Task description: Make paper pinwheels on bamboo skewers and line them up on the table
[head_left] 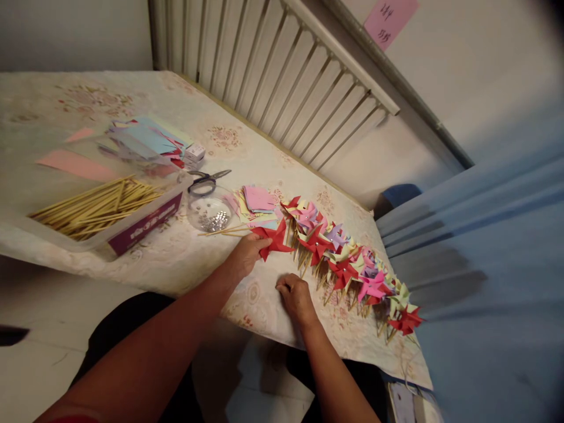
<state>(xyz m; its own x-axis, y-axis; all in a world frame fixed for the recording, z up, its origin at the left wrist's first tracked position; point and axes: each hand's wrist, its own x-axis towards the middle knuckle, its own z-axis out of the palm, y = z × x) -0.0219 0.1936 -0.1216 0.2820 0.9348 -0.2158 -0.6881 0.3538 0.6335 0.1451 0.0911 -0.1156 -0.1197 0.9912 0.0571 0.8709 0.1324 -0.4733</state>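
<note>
My left hand (247,255) is closed on a folded red paper pinwheel (277,241), pinching it by one side over the table. To its right, close to the tablecloth, my right hand (296,296) has its fingers curled and thumb pressed in; whether a small thing is between them is hidden. Just beyond the pinwheel lies a stack of cut paper squares (259,198) in pink, yellow and blue. A round clear dish (210,212) with small shiny metal pieces stands left of the stack. Thin wooden sticks (229,231) lie between dish and left hand.
Many finished pinwheels on sticks (343,273) lie in a row at the right. A plastic box (145,226) holds wooden sticks; scissors (207,182), a small white box (194,154) and coloured paper (147,138) lie behind. A metal railing (282,82) borders the table; a blue curtain (484,282) hangs right.
</note>
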